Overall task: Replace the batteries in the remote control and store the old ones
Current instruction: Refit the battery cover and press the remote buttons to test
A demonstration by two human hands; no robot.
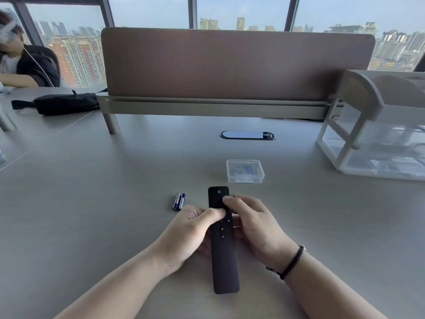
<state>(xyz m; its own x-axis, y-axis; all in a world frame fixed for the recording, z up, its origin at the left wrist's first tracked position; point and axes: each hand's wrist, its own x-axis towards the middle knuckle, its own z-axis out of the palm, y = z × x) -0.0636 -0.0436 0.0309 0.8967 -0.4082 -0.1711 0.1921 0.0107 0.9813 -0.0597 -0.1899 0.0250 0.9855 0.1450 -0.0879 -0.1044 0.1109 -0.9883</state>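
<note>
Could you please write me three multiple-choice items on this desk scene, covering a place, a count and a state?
1. Where do the loose batteries lie?
A. To the left of the remote control
B. Inside the clear plastic case
C. On the white organizer rack

2. How many loose batteries lie on the desk?
A. One
B. Two
C. Four

3. How is the remote held?
A. Lying untouched
B. By one hand only
C. By the left hand and the right hand, buttons up

Answers: 1 A, they lie left of its top end; 2 B, two lie side by side; 3 C, both thumbs press its face.
</note>
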